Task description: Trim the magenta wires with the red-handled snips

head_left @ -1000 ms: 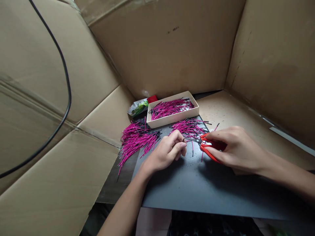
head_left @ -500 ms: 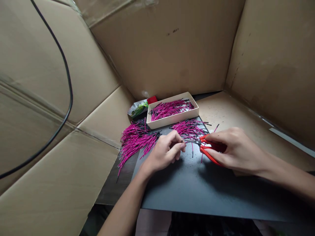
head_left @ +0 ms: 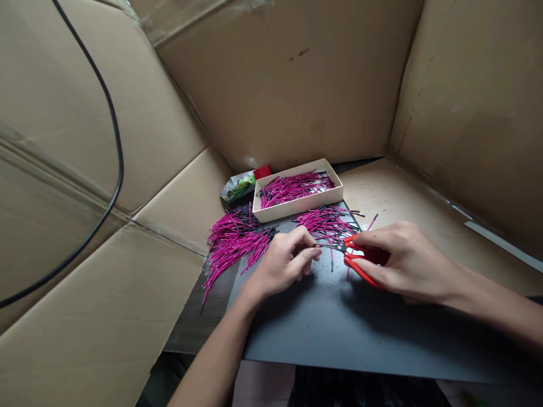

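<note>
Above the dark board, my left hand point(head_left: 294, 260) is closed in a pinch of thumb and forefinger. What it pinches is mostly hidden, with just a tiny dark tip showing. My right hand point(head_left: 413, 263) is wrapped round the red handles of small scissors point(head_left: 362, 271). Their narrow dark blades point left and reach my left fingertips. Behind the blades lies a loose pile of pink wires with black ends point(head_left: 322, 223). A larger pile of the same wires point(head_left: 237, 243) spreads to the left of my left hand.
A cream open box point(head_left: 297, 208) holding many pink wires stands behind the piles. Beside it lies a green and white packet point(head_left: 238, 187). Cardboard walls point(head_left: 280, 102) enclose the work surface, and a black cable point(head_left: 116, 130) hangs at left. Small dark scraps dot the dark board point(head_left: 305, 333).
The scissors have shifted very slightly, their handles a little more open than before. My left hand keeps its place and its pinch.
</note>
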Demonstrator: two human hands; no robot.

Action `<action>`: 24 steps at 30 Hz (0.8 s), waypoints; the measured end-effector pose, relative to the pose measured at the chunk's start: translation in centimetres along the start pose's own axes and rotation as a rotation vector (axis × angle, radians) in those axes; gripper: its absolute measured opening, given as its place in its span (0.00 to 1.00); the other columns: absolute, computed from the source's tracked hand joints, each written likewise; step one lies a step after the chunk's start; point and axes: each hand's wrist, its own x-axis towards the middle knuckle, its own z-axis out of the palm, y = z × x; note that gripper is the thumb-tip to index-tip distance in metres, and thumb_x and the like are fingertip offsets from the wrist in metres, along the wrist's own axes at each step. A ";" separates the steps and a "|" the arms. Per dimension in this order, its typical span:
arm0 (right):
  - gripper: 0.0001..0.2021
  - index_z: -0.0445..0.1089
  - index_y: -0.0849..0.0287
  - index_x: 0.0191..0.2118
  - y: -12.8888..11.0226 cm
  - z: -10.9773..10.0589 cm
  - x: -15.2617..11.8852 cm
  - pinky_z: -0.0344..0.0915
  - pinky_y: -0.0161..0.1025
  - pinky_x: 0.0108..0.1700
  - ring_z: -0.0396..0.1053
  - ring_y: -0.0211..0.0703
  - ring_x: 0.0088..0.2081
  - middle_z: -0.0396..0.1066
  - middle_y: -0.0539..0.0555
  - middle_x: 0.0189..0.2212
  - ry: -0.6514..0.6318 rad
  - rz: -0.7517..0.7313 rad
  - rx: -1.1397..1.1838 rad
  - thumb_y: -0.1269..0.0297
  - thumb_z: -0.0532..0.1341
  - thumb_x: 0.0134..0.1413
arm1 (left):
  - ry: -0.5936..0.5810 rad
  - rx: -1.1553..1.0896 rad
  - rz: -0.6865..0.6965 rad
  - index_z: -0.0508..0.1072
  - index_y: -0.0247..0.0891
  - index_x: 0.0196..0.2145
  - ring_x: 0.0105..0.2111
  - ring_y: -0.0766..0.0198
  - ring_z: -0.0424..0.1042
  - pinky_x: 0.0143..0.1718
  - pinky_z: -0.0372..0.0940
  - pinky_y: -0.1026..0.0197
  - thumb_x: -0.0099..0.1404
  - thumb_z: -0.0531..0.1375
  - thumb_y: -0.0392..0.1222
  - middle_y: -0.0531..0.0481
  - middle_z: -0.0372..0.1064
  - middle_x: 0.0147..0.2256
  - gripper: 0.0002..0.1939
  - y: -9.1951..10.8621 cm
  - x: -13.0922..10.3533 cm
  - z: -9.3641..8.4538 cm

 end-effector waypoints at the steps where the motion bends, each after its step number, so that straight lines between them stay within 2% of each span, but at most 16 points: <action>1: 0.10 0.75 0.60 0.36 0.0 0.0 0.0 0.50 0.36 0.23 0.57 0.33 0.18 0.65 0.48 0.16 -0.002 -0.007 -0.001 0.63 0.58 0.55 | -0.001 0.015 0.011 0.65 0.35 0.31 0.15 0.73 0.60 0.17 0.56 0.69 0.67 0.56 0.41 0.56 0.64 0.19 0.08 0.0 0.0 0.0; 8: 0.11 0.76 0.59 0.36 0.3 -0.1 0.0 0.50 0.36 0.23 0.57 0.34 0.18 0.67 0.49 0.17 -0.023 -0.008 -0.019 0.63 0.57 0.56 | 0.008 0.060 0.070 0.69 0.35 0.33 0.19 0.71 0.65 0.21 0.60 0.67 0.67 0.56 0.40 0.53 0.66 0.23 0.07 -0.2 0.1 -0.1; 17: 0.10 0.75 0.59 0.34 0.1 -0.1 0.0 0.50 0.36 0.24 0.57 0.34 0.18 0.66 0.49 0.16 -0.002 0.030 -0.017 0.63 0.57 0.55 | 0.021 0.004 0.029 0.68 0.35 0.33 0.18 0.71 0.65 0.20 0.61 0.68 0.66 0.57 0.41 0.54 0.66 0.22 0.07 -0.1 0.0 0.0; 24: 0.11 0.76 0.58 0.36 0.4 0.0 0.0 0.50 0.37 0.23 0.58 0.34 0.18 0.67 0.49 0.17 -0.031 -0.009 0.007 0.61 0.56 0.57 | 0.002 0.019 0.044 0.69 0.34 0.33 0.18 0.71 0.64 0.19 0.61 0.68 0.67 0.56 0.41 0.53 0.66 0.22 0.07 -0.2 0.1 -0.1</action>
